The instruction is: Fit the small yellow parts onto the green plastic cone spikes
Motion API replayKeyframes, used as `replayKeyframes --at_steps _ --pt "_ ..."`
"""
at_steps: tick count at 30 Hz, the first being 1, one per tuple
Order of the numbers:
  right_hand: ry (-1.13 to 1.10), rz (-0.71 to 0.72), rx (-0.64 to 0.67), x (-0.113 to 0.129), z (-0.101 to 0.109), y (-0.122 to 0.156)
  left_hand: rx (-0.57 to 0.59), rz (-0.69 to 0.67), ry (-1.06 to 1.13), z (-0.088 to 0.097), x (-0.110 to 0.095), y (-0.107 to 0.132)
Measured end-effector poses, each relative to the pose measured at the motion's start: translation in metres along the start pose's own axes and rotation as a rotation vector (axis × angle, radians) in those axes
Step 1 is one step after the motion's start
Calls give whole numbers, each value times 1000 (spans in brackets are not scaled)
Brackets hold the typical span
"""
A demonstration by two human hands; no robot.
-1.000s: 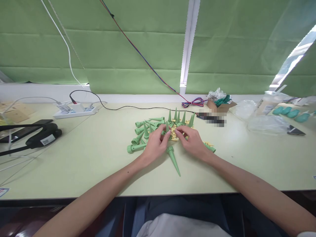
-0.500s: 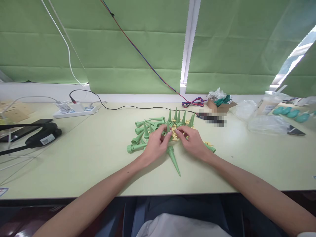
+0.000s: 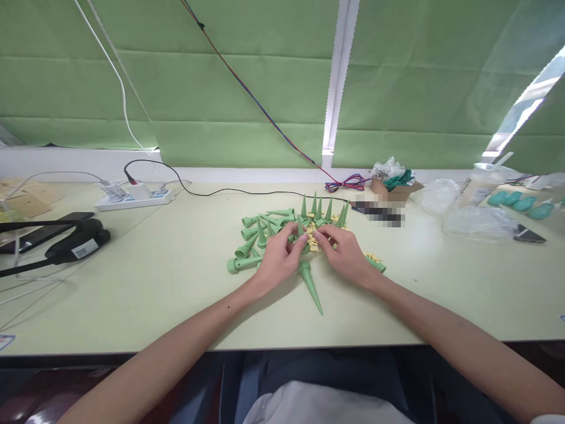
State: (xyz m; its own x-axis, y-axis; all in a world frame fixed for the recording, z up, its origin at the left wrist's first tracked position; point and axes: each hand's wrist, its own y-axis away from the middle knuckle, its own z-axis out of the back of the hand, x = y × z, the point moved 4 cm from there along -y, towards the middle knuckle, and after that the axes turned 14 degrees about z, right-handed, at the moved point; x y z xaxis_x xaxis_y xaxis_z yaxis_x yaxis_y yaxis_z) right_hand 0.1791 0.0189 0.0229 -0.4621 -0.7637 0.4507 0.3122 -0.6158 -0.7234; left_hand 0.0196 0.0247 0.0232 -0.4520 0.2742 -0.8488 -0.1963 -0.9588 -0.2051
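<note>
At the pile's middle, my left hand (image 3: 281,253) is closed, thumb and index fingertips pinched together. My right hand (image 3: 344,250) faces it with a similar pinch, the fingertips of the two hands a small gap apart. What either pinch holds is too small or hidden to make out. Small yellow plastic pieces (image 3: 313,247) lie between and beneath the fingers. A green plastic spike (image 3: 300,226) rises beside my left fingertips. More green spikes stand upright behind, such as one spike (image 3: 329,211). Several lie to the left, and a single spike (image 3: 312,288) lies in front.
A power strip (image 3: 135,200) and a black strapped device (image 3: 77,241) are on the left. A thin black cable (image 3: 238,190) crosses the back. At right are a small cardboard box (image 3: 395,191), plastic bags (image 3: 479,222), a cup (image 3: 479,185), and teal objects (image 3: 524,204).
Almost nothing differs. Both hands keep their pinch at the same spot, and the green spike by my left fingertips has tilted or shifted very slightly leftward.
</note>
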Motion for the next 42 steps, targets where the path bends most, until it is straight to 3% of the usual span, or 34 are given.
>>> replayKeyframes --at_steps 27,38,42 --pt "50 -27 10 -2 0 -1 -10 -96 -51 -2 -5 3" --pt "33 -64 23 -5 -2 1 14 -101 -22 -2 -5 4" --pt "56 -42 6 -1 0 0 -25 -79 -22 0 -5 3"
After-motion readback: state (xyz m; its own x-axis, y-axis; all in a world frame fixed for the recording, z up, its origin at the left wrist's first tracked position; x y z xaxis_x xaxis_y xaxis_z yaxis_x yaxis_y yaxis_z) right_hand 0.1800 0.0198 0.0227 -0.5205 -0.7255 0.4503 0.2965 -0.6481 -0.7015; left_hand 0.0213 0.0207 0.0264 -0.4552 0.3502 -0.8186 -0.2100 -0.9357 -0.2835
